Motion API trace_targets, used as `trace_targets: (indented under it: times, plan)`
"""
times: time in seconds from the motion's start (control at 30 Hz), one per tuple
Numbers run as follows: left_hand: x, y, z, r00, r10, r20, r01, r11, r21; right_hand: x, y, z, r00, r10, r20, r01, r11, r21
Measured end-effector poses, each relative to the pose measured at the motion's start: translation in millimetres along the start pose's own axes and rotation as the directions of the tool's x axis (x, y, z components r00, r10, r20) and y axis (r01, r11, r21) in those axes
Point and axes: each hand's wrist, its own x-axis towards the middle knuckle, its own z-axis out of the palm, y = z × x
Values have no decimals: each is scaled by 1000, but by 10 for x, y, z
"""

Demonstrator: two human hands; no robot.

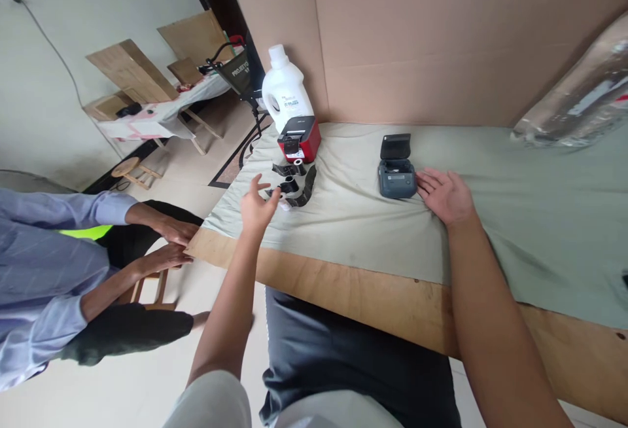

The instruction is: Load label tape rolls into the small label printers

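Observation:
My left hand (258, 207) hovers by several small rolls of black and white label tape (289, 184), fingers spread, with nothing visibly held; whether a fingertip touches a roll I cannot tell. A strip of black tape (308, 187) curls off beside the rolls. My right hand (445, 196) is open, palm up, its fingertips against or just beside the right side of a small dark blue-grey label printer (397, 181). The printer's lid (395, 146) stands raised. Behind the rolls sits a red and black printer (307, 142) with black tape at its front.
A white jug (288, 91) stands behind the red printer. Cardboard (417, 42) walls the table's back, and a plastic-wrapped package (579, 97) leans at the right. On the left, a seated person's hands (171, 245) rest at the table corner. Pale cloth (353, 231) covers the wooden table.

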Motion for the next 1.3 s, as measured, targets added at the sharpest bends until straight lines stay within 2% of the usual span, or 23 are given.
trace_targets:
  times: [0.03,0.07,0.1,0.13,0.2,0.27,0.3,0.37,0.47,0.53,0.57,0.63,0.7,0.77,0.83,0.9,0.93,1.0,1.1,1.2,1.3]
  plan:
    - [130,43,-5,999,28,-35,-27,999,25,-2,-2,1,1000,3,3,-3,1000,4]
    - [291,92,11,997,71,-25,-69,995,69,-5,-5,2,1000,7,5,-7,1000,7]
    - [475,146,47,992,120,45,-125,985,123,-8,-9,4,1000,13,4,-13,1000,10]
    - [667,205,101,971,175,161,-202,965,169,-12,-13,6,1000,18,3,-18,1000,12]
    - [1022,325,239,890,227,395,-335,914,228,-22,-20,11,1000,22,-1,-22,1000,14]
    - [1272,430,383,818,206,538,-406,868,285,-33,-21,13,1000,18,1,-18,1000,15]
    - [1347,471,447,799,189,570,-426,847,317,-36,-19,13,1000,13,3,-13,1000,17]
    - [1407,522,548,793,165,587,-445,814,372,-35,-11,8,1000,11,5,-11,1000,23]
    - [1364,537,615,809,157,566,-440,801,406,-24,-1,-6,1000,20,3,-20,999,31]
    - [1315,538,590,827,169,536,-419,822,386,-21,0,-11,1000,15,0,-15,1000,24]
    - [1293,548,554,845,194,498,-403,844,354,-24,0,-10,1000,6,-4,-6,1000,19]
    - [1250,602,447,897,266,352,-352,912,208,-37,3,-4,1000,-19,-11,19,1000,10]
    - [1181,719,322,938,305,166,-296,952,-76,-55,19,8,999,-44,-14,44,999,3]
    - [1049,905,236,951,299,80,-239,874,-423,-78,40,33,998,-67,-19,67,998,-18]
    - [834,1148,236,939,325,110,-166,711,-683,-122,40,88,994,-104,-37,101,992,-79]
    - [556,1419,343,905,392,164,-100,572,-814,-213,-18,195,979,-201,-36,189,957,-220]
    - [411,1554,430,889,417,190,-65,525,-849,-280,-77,269,963,-268,6,256,914,-315]
    - [150,1804,644,865,431,258,33,465,-885,-448,-253,446,908,-379,180,416,758,-502]
    - [-88,2101,971,820,430,377,186,423,-887,-695,-587,708,797,-390,461,599,419,-682]
    - [-156,2275,1238,789,446,423,256,387,-886,-762,-853,842,739,-337,583,645,106,-756]
    - [-252,2285,1454,796,435,421,263,378,-888,-572,-959,823,735,-284,616,631,-43,-774]
